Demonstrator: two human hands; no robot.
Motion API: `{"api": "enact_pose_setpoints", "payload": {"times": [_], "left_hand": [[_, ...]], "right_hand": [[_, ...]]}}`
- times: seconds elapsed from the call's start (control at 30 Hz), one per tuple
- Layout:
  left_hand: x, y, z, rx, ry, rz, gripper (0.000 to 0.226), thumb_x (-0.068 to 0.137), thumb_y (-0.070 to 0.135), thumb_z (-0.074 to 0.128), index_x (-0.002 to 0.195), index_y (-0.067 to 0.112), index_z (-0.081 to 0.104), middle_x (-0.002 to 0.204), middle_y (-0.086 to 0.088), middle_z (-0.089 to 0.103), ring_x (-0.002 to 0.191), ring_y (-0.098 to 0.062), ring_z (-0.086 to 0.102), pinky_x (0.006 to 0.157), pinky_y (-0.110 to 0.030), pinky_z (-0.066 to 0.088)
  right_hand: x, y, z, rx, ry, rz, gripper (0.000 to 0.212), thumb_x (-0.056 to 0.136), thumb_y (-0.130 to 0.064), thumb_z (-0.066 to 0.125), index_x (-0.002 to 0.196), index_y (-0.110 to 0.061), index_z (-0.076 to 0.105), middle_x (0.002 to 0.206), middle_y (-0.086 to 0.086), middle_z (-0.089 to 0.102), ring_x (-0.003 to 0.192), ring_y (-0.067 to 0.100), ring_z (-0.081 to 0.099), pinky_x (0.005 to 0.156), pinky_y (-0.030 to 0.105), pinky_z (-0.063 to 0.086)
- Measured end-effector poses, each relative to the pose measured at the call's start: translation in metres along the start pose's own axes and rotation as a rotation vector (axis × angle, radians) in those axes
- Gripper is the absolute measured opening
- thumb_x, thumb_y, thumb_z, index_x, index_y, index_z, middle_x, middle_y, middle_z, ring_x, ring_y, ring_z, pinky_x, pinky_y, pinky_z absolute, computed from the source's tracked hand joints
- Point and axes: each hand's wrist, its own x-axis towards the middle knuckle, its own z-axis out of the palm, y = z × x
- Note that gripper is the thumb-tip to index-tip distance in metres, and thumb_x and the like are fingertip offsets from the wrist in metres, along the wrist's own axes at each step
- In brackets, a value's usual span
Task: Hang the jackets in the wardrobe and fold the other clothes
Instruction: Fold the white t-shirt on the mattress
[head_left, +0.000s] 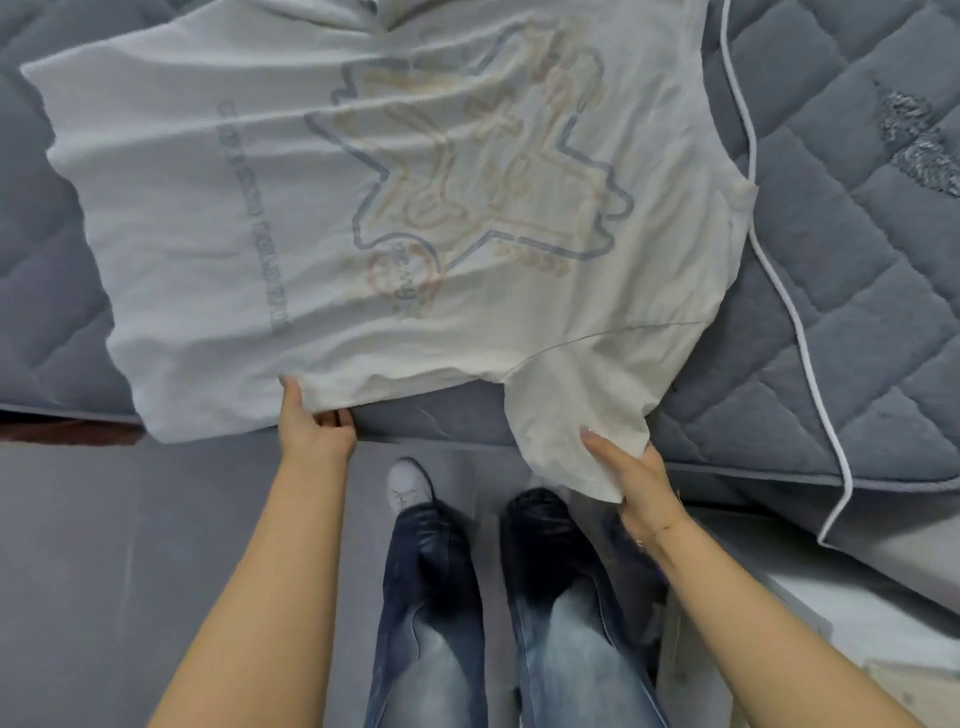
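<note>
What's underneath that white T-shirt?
The T-shirt lies spread on a grey quilted mattress, which shows all around it. Its near edge and sleeve hang over the side, held by the left hand and right hand. Anything under the cloth is hidden.

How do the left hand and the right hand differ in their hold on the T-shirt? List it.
1. The left hand grips the near edge of the white T-shirt, fingers curled under it; the right hand holds the hanging sleeve, index finger straight along the cloth.
2. The left hand sits at the mattress edge; the right hand is lower, past that edge.
Both hold the same T-shirt, printed side down.
</note>
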Motion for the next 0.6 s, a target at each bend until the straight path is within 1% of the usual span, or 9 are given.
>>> {"api": "enact_pose_setpoints", "payload": {"times": [0.07, 0.13, 0.23, 0.3, 0.37, 0.43, 0.47, 0.53, 0.6], "left_hand": [[0.006, 0.004, -0.006, -0.08, -0.011, 0.007, 0.033, 0.092, 0.035, 0.067, 0.118, 0.015, 0.066, 0.112, -0.002, 0.071, 0.105, -0.018, 0.068, 0.084, -0.031, 0.058], [0.007, 0.007, -0.024, -0.177, -0.035, -0.003, 0.031, 0.093, 0.031, 0.065, 0.12, 0.016, 0.065, 0.111, -0.001, 0.071, 0.105, -0.016, 0.067, 0.087, -0.029, 0.057], [0.012, 0.007, -0.058, -0.26, 0.017, -0.065, 0.007, 0.092, 0.026, 0.068, 0.094, 0.02, 0.067, 0.083, 0.01, 0.065, 0.077, -0.001, 0.063, 0.065, -0.01, 0.051], [0.016, 0.009, -0.069, -0.3, 0.035, -0.077, 0.018, 0.094, 0.022, 0.065, 0.076, 0.02, 0.064, 0.079, 0.01, 0.061, 0.068, -0.002, 0.058, 0.062, -0.01, 0.047], [0.019, 0.016, -0.07, -0.364, -0.04, -0.077, 0.023, 0.094, 0.018, 0.064, 0.071, 0.018, 0.071, 0.09, 0.006, 0.07, 0.08, -0.009, 0.067, 0.071, -0.018, 0.053], [0.02, 0.025, -0.07, -0.405, -0.151, -0.066, 0.011, 0.085, 0.021, 0.07, 0.09, 0.014, 0.077, 0.108, -0.001, 0.074, 0.101, -0.018, 0.069, 0.088, -0.03, 0.055], [0.02, 0.029, -0.07, -0.413, -0.182, -0.066, 0.021, 0.083, 0.023, 0.072, 0.101, 0.013, 0.075, 0.113, -0.003, 0.073, 0.108, -0.02, 0.068, 0.094, -0.033, 0.053], [0.023, 0.035, -0.074, -0.435, -0.149, -0.073, 0.018, 0.086, 0.021, 0.072, 0.101, 0.011, 0.074, 0.108, -0.004, 0.074, 0.112, -0.017, 0.066, 0.095, -0.03, 0.053], [0.021, 0.037, -0.078, -0.414, -0.054, -0.051, 0.009, 0.09, 0.018, 0.069, 0.086, 0.011, 0.072, 0.086, -0.001, 0.076, 0.114, -0.008, 0.064, 0.085, -0.021, 0.055]], "right_hand": [[-0.003, 0.006, -0.003, -0.021, -0.014, 0.021, 0.056, 0.073, -0.022, 0.08, 0.125, -0.012, 0.062, 0.116, 0.002, 0.072, 0.106, 0.017, 0.068, 0.094, 0.034, 0.052], [-0.007, 0.012, -0.012, 0.002, 0.057, 0.063, 0.054, 0.073, -0.023, 0.079, 0.122, -0.006, 0.064, 0.111, 0.004, 0.073, 0.104, 0.02, 0.069, 0.093, 0.035, 0.052], [-0.014, 0.018, -0.031, -0.062, 0.218, 0.076, 0.035, 0.081, -0.019, 0.077, 0.112, -0.006, 0.068, 0.098, 0.004, 0.074, 0.086, 0.018, 0.07, 0.075, 0.032, 0.055], [-0.016, 0.016, -0.037, -0.089, 0.243, 0.058, 0.026, 0.083, -0.017, 0.075, 0.107, -0.009, 0.069, 0.099, 0.005, 0.074, 0.084, 0.017, 0.069, 0.074, 0.03, 0.054], [-0.016, 0.011, -0.035, -0.065, 0.174, 0.05, 0.03, 0.081, -0.017, 0.076, 0.109, -0.009, 0.068, 0.103, 0.006, 0.074, 0.088, 0.016, 0.071, 0.076, 0.027, 0.055], [-0.016, 0.007, -0.03, 0.0, 0.079, 0.043, 0.041, 0.077, -0.021, 0.076, 0.115, -0.009, 0.067, 0.108, 0.003, 0.074, 0.097, 0.014, 0.071, 0.079, 0.025, 0.057], [-0.017, 0.008, -0.028, 0.03, 0.049, 0.042, 0.043, 0.077, -0.023, 0.075, 0.116, -0.01, 0.066, 0.11, 0.002, 0.073, 0.101, 0.014, 0.07, 0.081, 0.024, 0.058], [-0.02, 0.014, -0.028, 0.08, 0.062, 0.052, 0.038, 0.081, -0.023, 0.072, 0.117, -0.011, 0.065, 0.111, 0.002, 0.073, 0.105, 0.016, 0.068, 0.085, 0.025, 0.057], [-0.027, 0.021, -0.029, 0.126, 0.146, 0.067, 0.033, 0.087, -0.017, 0.068, 0.119, -0.01, 0.064, 0.112, 0.005, 0.072, 0.105, 0.018, 0.068, 0.088, 0.029, 0.056]]}}
